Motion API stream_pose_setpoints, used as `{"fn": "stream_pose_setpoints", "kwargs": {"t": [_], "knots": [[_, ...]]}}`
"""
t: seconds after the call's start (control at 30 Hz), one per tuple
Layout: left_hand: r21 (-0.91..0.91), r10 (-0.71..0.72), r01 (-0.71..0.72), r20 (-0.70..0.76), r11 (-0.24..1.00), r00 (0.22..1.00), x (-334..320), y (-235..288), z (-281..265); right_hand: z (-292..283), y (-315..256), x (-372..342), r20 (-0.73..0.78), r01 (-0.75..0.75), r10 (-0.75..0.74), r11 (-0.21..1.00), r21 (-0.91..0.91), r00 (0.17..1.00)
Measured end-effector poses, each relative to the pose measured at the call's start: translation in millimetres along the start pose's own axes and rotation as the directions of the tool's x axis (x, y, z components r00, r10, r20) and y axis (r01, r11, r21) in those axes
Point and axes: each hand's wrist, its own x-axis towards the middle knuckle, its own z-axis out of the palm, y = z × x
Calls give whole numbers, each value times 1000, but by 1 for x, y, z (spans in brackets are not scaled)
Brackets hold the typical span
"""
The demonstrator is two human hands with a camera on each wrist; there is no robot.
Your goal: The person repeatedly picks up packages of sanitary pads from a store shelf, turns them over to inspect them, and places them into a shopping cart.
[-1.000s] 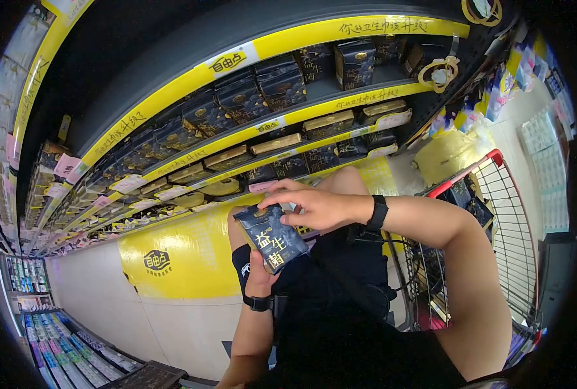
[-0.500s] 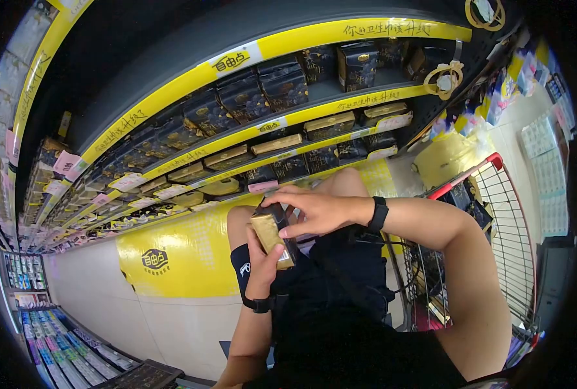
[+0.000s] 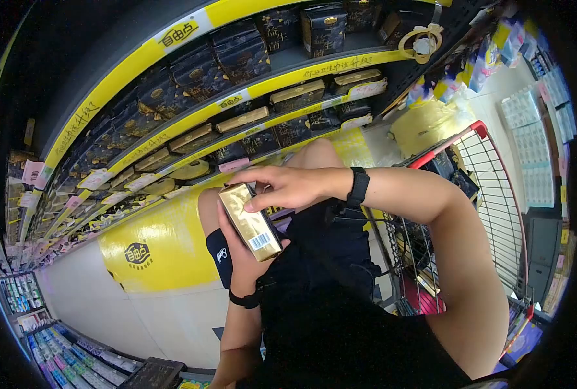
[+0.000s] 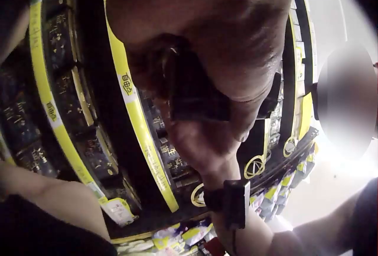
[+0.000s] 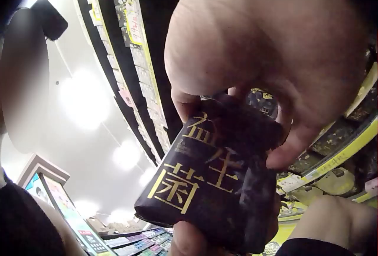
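A black and gold package (image 3: 253,223) is held between both hands over the lap, its gold side with a barcode turned up in the head view. The left hand (image 3: 242,259) grips its lower part from beneath, thumb at the near end. From above, the right hand (image 3: 292,188) pinches the upper end, thumb on the gold side. Gold characters stand on the dark face of the package (image 5: 201,173) in the right wrist view. In the left wrist view the left hand (image 4: 207,37) covers much of the package, which looks dark there.
Shelves with yellow edge strips (image 3: 178,32) hold rows of dark packages (image 3: 324,29) in front. A wire shopping cart (image 3: 489,194) with packages inside stands at the right. Yellow floor covering (image 3: 152,253) lies below the shelves, and another display (image 3: 74,356) is at lower left.
Between the hands, the package has turned from its dark printed face to its gold side. The head view has shifted, so the shelves and cart sit further left and higher.
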Motion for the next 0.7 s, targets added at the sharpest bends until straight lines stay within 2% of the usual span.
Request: {"fn": "stream_pose_setpoints", "kwargs": {"t": [0.1,0.2,0.3,0.37,0.4,0.47,0.57,0.67,0.7], "knots": [[-13,-3,3,13,1000,1000,2,3,-2,-1,5,1,-30,31,-32,999,-33,999],[-42,9,-8,28,999,1000,6,3,-4,0,11,3,-64,148,-153,986,-76,986],[8,28,-29,34,1000,999,7,6,-6,1,4,0,-71,96,-103,990,-99,992],[97,55,-59,44,994,998,9,8,-8,-2,21,7,-98,232,-273,923,-306,957],[30,-9,8,25,1000,1000,6,3,-8,-4,25,10,-99,289,-356,867,-406,929],[-109,-138,137,0,985,990,-3,-11,-7,-7,30,10,-91,292,-355,869,-398,931],[118,-133,132,1,984,991,-3,-13,-13,-9,30,8,-89,251,-292,914,-318,952],[399,50,-4,-106,917,993,-2,-13,-11,-6,2,2,-38,94,-94,996,-5,995],[488,118,-41,-129,872,985,-2,-14,-10,-5,-1,2,-36,69,-67,997,42,997]]}}
